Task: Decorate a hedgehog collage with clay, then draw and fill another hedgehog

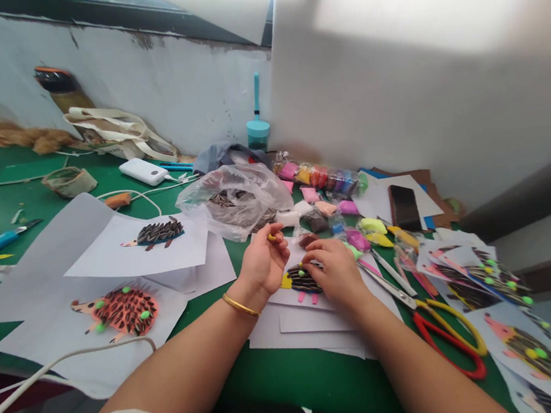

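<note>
My left hand (pixel 265 261), wearing a gold bangle, is raised palm up with a small piece of yellow clay (pixel 272 237) pinched in its curled fingers. My right hand (pixel 336 272) rests over the right part of a hedgehog picture (pixel 298 285), its fingers bent and slightly apart. This hedgehog has a yellow head, rows of striped sunflower seeds, pink feet and a green dot; my right hand hides its back end. It lies on white sheets of paper (pixel 314 322).
Red-and-yellow-handled scissors (pixel 446 329) lie right of my right hand. Clay packets (pixel 346 208) and a plastic bag of seeds (pixel 235 201) sit behind. Hedgehog pictures (pixel 127 308) are at left, and more finished pictures (pixel 539 348) at right. A phone (pixel 405 207) lies farther back.
</note>
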The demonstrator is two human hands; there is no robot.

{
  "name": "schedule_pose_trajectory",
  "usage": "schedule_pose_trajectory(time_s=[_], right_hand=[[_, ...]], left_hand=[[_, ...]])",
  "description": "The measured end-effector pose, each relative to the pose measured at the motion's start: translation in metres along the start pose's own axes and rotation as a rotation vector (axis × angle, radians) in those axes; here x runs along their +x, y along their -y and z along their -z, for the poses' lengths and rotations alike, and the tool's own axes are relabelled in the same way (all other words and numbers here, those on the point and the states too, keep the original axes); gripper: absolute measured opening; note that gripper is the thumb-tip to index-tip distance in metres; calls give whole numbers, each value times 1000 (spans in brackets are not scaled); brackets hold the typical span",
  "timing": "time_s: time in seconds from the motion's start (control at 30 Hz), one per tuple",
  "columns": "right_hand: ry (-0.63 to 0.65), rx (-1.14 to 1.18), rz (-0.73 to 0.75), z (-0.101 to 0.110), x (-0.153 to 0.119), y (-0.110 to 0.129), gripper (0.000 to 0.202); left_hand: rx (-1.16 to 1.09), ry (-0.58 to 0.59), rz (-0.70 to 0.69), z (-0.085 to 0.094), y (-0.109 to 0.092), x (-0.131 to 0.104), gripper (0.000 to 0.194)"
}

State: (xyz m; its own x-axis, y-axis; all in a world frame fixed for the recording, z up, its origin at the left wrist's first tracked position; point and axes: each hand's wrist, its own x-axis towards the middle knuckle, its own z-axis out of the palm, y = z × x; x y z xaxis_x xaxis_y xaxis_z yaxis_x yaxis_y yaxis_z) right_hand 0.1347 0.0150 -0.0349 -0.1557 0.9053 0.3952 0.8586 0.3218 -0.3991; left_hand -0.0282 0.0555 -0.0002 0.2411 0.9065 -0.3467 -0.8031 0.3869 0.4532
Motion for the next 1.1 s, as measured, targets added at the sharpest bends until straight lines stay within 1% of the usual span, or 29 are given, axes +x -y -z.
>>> schedule_pose_trajectory(time_s=[0.37,1.1], right_hand=[[17,2,-12,-3,-1,-1,13],[37,49,15,-5,-5,-3,18]], left_hand=[[1,-4,9,-1,0,-2,11],[2,-3,23,-2,-1,-3,15]])
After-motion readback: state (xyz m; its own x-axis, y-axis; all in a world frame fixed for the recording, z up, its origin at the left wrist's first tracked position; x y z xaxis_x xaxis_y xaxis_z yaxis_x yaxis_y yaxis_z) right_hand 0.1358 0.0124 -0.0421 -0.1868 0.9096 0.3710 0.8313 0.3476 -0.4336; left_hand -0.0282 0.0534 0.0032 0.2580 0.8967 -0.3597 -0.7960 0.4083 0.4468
